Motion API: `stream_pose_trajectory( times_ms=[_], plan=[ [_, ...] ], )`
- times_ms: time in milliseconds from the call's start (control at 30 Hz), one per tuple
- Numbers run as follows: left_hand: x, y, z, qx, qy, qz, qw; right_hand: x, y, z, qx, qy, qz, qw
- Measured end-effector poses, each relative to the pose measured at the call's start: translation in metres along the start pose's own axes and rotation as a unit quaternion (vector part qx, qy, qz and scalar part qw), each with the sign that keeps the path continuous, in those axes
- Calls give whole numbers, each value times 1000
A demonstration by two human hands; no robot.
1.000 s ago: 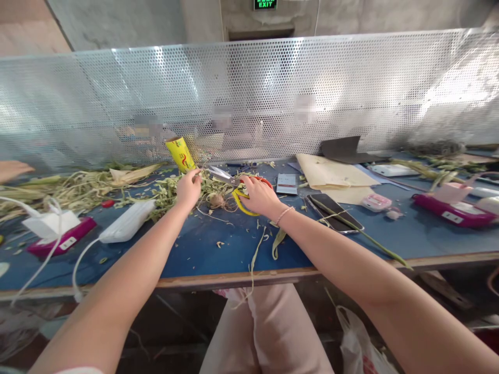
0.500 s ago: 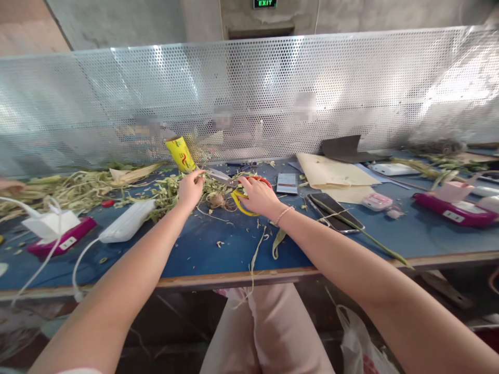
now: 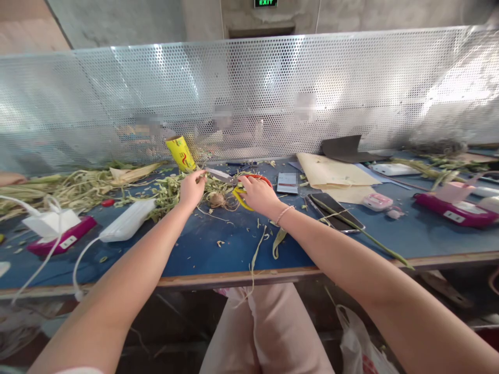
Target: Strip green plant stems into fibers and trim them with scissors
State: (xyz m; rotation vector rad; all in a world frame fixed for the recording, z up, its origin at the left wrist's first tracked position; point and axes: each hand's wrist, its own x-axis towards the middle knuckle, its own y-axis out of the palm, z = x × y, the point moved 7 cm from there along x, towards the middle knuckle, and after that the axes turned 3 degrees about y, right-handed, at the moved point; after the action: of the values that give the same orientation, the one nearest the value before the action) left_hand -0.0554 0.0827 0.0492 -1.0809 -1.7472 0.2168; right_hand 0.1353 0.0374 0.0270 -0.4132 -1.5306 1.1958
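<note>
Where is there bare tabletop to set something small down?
Nearly bare: blue tabletop between left forearm and pale dangling leaf strip, with scattered scraps; another patch between the green stem and rightmost magenta power strip. Crowded: plant trimmings around the left hand and scissors.

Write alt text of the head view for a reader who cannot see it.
A person's right hand holds red-and-yellow-handled scissors, blades pointing toward the left hand, amid plant scraps on a blue table. A yellow tube is behind the left hand; a phone lies farther right.
</note>
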Motion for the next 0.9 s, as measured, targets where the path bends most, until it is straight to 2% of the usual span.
stream_pose_trajectory(
  times_ms=[100,233,333,467,533,600,700,800,900],
  plan=[
    [0,0,-2,-9,3,-1,1000,2,0,-1,24,11,-4,1000],
    [-2,-1,-4,-29,-10,6,1000,4,5,-15,92,89,-3,992],
    [-2,-1,-7,-39,-16,15,999,3,17,-31,83,139,40,986],
    [-2,-1,-13,-47,-2,23,999,4,26,-39,38,124,99,987],
    [-4,1,-20,-62,13,38,997,8,19,-37,74,115,65,988],
    [-7,2,-29,-87,31,63,994,12,5,-30,143,81,0,986],
    [-15,4,-46,-126,60,114,984,14,-10,-21,253,32,-76,964],
    [-23,8,-63,-183,93,172,964,14,-14,-14,337,9,-92,937],
    [-30,16,-71,-262,83,225,935,13,-12,-5,370,-20,-72,926]
  ],
)
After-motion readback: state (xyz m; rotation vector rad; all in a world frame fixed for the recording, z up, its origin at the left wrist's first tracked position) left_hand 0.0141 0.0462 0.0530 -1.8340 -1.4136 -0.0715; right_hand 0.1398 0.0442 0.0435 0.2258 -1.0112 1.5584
